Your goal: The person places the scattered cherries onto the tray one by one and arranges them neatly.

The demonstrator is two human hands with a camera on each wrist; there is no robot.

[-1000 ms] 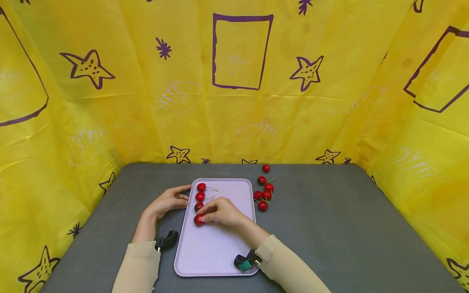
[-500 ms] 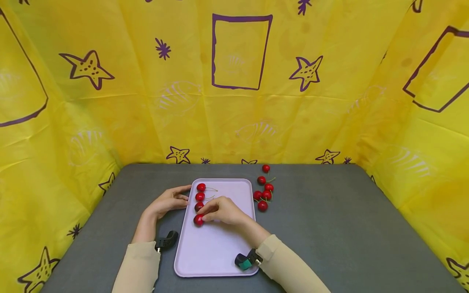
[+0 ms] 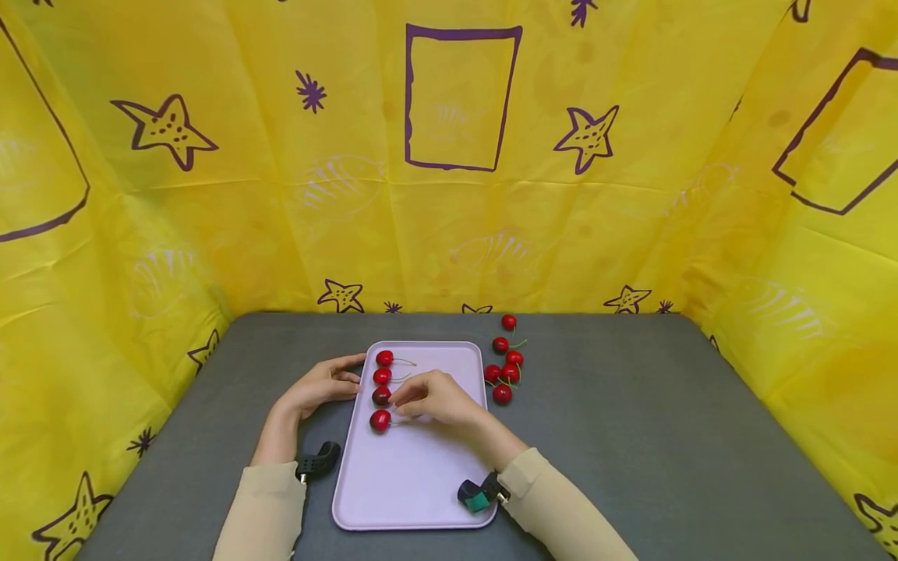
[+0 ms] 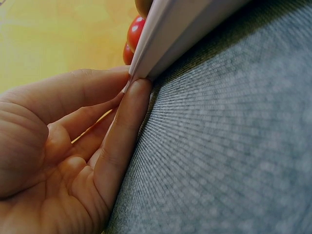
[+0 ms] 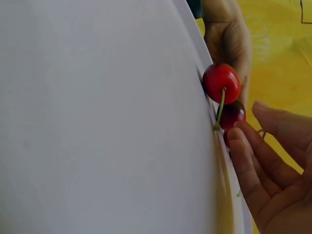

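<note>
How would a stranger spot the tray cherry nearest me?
On the gray table, find the pale purple tray. Four red cherries line its left side. Pick the near-end cherry: no other one lies closer to you.

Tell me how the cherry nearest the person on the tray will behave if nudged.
The nearest cherry would probably roll, being round on a flat-looking tray, though its stem may make it veer. Its glossy skin suggests it could be slippery. The tray's raised left rim would likely stop it there.
</note>
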